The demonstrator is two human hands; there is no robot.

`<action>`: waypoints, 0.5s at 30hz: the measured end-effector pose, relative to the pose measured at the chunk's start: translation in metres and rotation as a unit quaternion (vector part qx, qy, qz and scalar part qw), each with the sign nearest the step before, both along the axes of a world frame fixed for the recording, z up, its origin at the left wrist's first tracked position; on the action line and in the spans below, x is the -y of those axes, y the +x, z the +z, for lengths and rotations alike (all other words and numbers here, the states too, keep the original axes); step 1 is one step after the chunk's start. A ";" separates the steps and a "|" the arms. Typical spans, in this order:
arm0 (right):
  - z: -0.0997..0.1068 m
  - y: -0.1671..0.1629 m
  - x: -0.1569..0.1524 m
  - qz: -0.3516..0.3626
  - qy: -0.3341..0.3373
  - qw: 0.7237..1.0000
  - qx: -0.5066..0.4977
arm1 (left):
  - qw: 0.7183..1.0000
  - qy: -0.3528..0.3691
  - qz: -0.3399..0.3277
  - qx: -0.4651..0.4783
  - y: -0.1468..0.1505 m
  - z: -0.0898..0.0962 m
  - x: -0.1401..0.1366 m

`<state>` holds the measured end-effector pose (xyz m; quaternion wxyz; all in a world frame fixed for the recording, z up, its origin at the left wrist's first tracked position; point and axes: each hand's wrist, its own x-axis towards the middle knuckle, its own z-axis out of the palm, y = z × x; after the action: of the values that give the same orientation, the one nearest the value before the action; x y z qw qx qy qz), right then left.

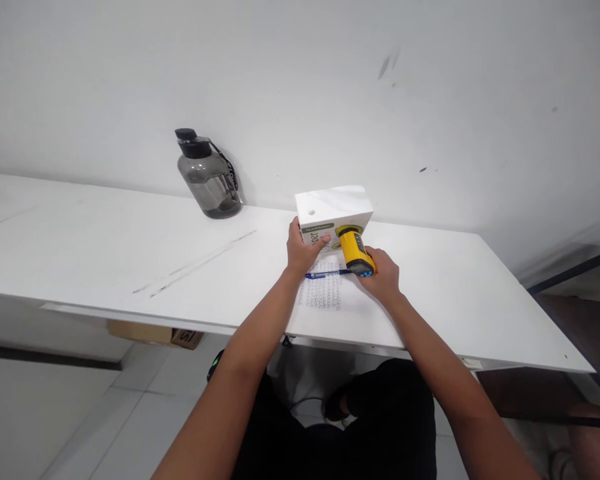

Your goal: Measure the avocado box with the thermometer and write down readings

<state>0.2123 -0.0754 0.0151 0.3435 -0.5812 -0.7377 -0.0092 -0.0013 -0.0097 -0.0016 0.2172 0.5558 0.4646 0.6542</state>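
Observation:
A white box (335, 204) with a green label band and printed front stands tilted over the table near the wall. My left hand (303, 250) grips its left side, thumb across the printed front. In my right hand (384, 275) is a yellow and black barcode scanner (356, 249), its head close to the box's front face. Below them lies a sheet of paper (323, 297) covered with rows of handwriting. A blue pen (323, 274) rests across the sheet, its right end near the scanner and my right hand.
A large grey translucent water bottle (211, 179) with a black cap stands on the white table (90, 243), against the wall. Under the table a cardboard box (145, 331) is partly visible. Dark metal framing (575, 270) is beyond the right end.

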 end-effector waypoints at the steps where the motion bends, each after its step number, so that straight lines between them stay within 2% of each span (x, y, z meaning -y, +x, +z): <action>1: 0.000 0.000 0.000 0.000 -0.001 1.000 -0.002 | 1.000 -0.002 0.001 -0.001 0.000 0.001 0.000; 9: -0.002 0.001 0.000 0.010 0.021 1.000 -0.012 | 1.000 0.001 0.011 -0.012 0.000 -0.001 0.000; 15: -0.002 0.002 -0.001 0.003 0.004 1.000 0.000 | 1.000 0.001 0.010 -0.007 0.000 -0.001 0.000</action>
<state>0.2143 -0.0740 0.0131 0.3461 -0.5775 -0.7393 -0.0110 -0.0012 -0.0093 -0.0030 0.2073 0.5557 0.4711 0.6529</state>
